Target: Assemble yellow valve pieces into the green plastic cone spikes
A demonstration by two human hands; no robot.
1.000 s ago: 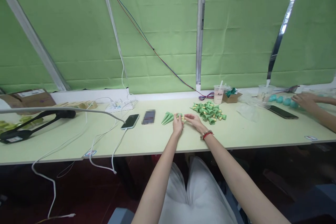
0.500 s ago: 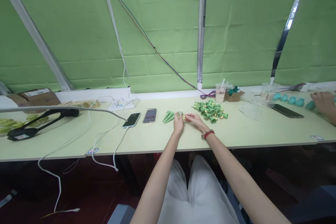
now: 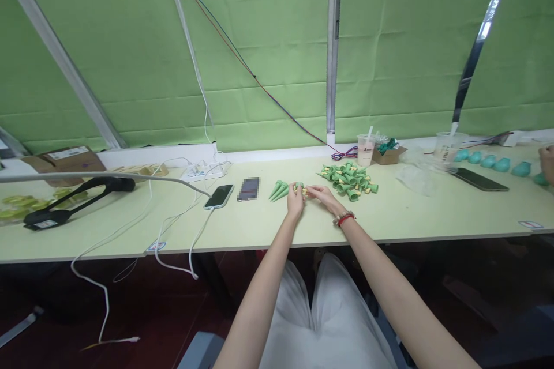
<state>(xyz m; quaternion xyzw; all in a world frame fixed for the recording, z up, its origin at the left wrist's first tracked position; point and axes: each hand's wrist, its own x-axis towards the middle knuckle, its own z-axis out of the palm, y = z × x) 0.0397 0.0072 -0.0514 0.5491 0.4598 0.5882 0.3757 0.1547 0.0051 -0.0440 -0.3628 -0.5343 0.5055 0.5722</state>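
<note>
Your left hand [image 3: 294, 203] and right hand [image 3: 320, 197] remain pinched together on one small green-and-yellow cone piece [image 3: 300, 188] at mid-tabletop [image 3: 259, 225], unchanged in grip from a second ago, between the finished cones [image 3: 278, 189] and the loose pile [image 3: 350, 179].

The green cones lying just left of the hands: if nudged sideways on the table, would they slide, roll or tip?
The green cones lie on their sides, so tipping seems unlikely. Their tapered shape suggests they would roll in a curve rather than straight. They look like small moulded plastic, probably light and stiff, so a nudge on the smooth table would likely scatter them.
</note>
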